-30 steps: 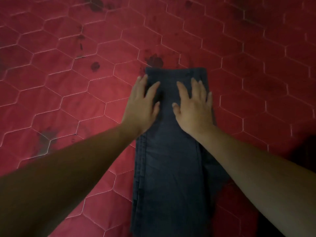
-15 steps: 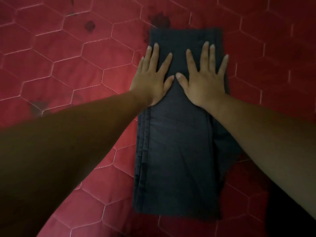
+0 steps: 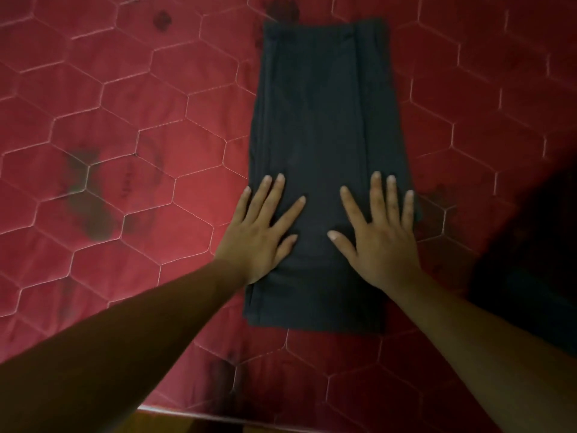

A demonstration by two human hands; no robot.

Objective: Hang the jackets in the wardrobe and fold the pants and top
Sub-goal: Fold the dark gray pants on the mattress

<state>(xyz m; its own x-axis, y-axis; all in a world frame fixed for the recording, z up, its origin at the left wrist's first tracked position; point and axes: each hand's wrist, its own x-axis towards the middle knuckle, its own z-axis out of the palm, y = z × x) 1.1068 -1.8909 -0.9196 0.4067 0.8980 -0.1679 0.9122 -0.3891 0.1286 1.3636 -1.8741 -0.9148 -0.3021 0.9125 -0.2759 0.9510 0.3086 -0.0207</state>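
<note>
Bed (image 3: 131,98): top surface in red quilted fabric; pale stitching (image 3: 187,98) in a hexagon pattern across all of it; several dark stains, the largest (image 3: 90,210) at left, one (image 3: 282,10) by the far left corner of the pants, a fainter one (image 3: 224,370) towards the near edge; near edge (image 3: 193,414) trimmed with a pale line, low in view; right side in deep shadow.

Pants (image 3: 324,120): dark blue-grey; folded lengthwise into one long, narrow stack; lying flat, directly on the red fabric; long axis running away from the near edge; layered edges showing along the left side; near end square, stopping short of the bed's edge.
</note>
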